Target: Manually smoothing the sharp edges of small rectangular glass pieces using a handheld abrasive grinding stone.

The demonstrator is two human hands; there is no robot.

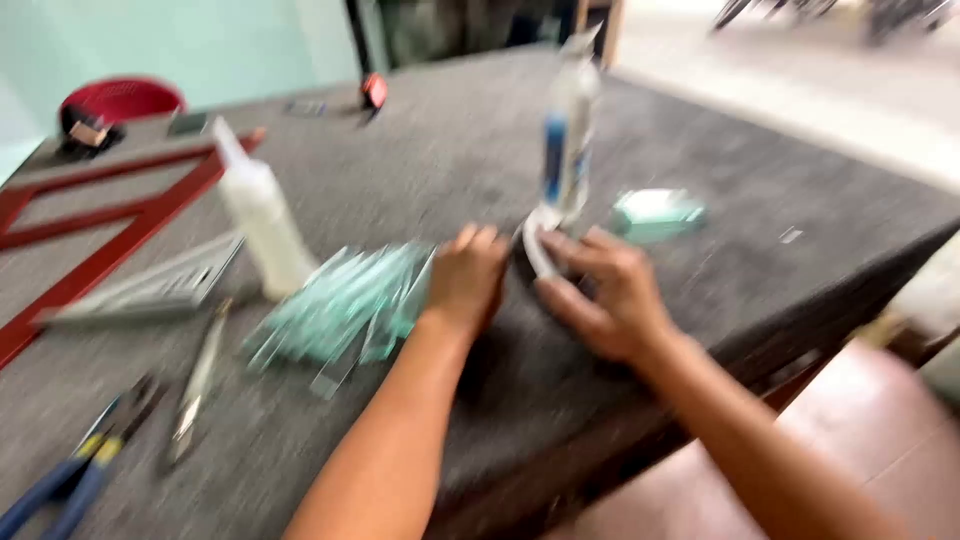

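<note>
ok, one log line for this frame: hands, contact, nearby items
left hand: on glass strips | right hand: fingers on white roll, grip unclear (blur) | nearby: sealant tube, white bottle, pliers

The large grey worktable has a matt, rough cover that looks like felt or carpet cloth. The pale green clear strips look like glass, smooth and a little shiny. The tall white cartridge tube with a blue label and the white squeeze bottle seem to be smooth plastic. The dark red frame looks like painted metal. The blue-handled pliers have rubber-like grips.
</note>
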